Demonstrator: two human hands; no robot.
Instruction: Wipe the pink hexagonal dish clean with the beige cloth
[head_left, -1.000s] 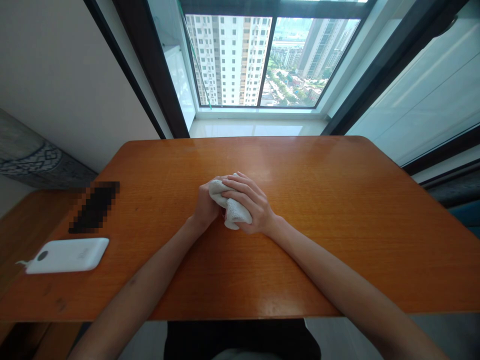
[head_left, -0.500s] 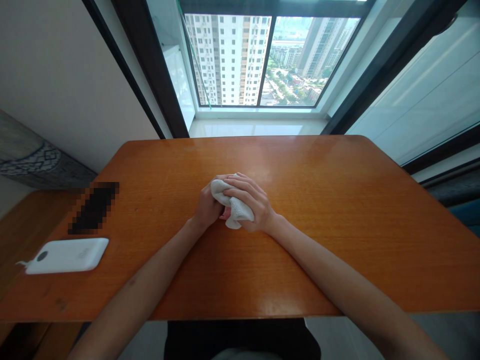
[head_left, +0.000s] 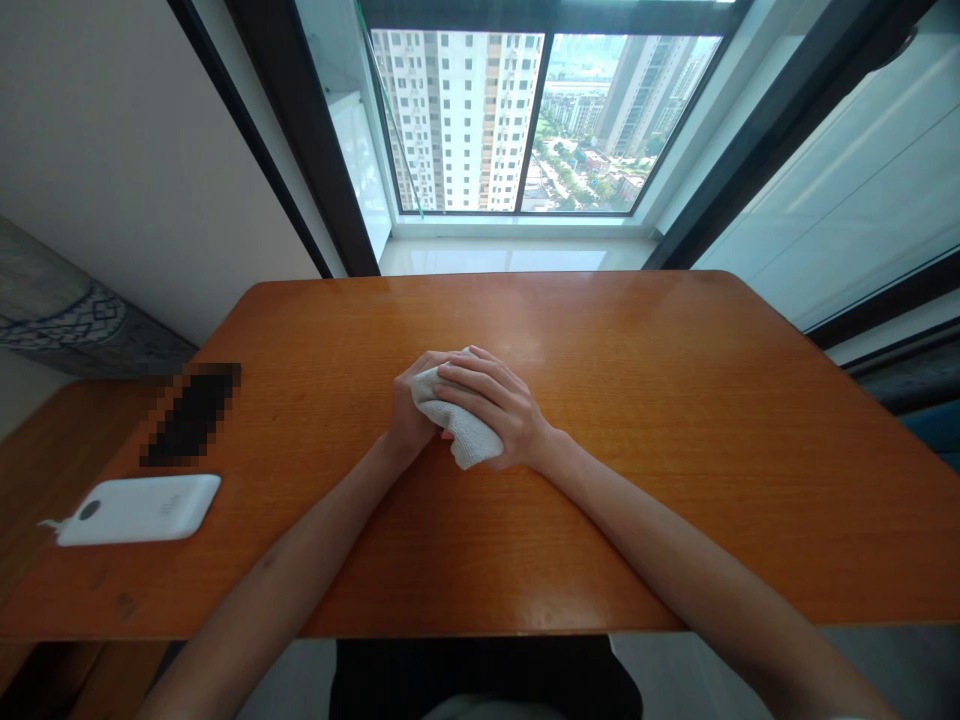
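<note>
Over the middle of the table, my two hands are together around a white textured cloth [head_left: 466, 432]. My right hand [head_left: 516, 412] lies on top of the cloth from the right, fingers bent over it and pressing it against my left hand. Closed at the left side of the cloth, my left hand [head_left: 409, 412] has its fingers mostly covered. A small bit of a pink object [head_left: 447, 435] peeks out under the cloth beside the left palm; the rest of it is hidden, so its kind cannot be made out.
The brown wooden table [head_left: 660, 450] spans the view. At its left lies a white device [head_left: 139, 510] with a strap or cord, and behind that a dark pixelated patch [head_left: 191, 415]. A window [head_left: 517, 120] is beyond the far edge.
The cloth has shifted slightly left and now hangs lower, covering more of the pink object. My right fingers have slid a little to the left over it.
</note>
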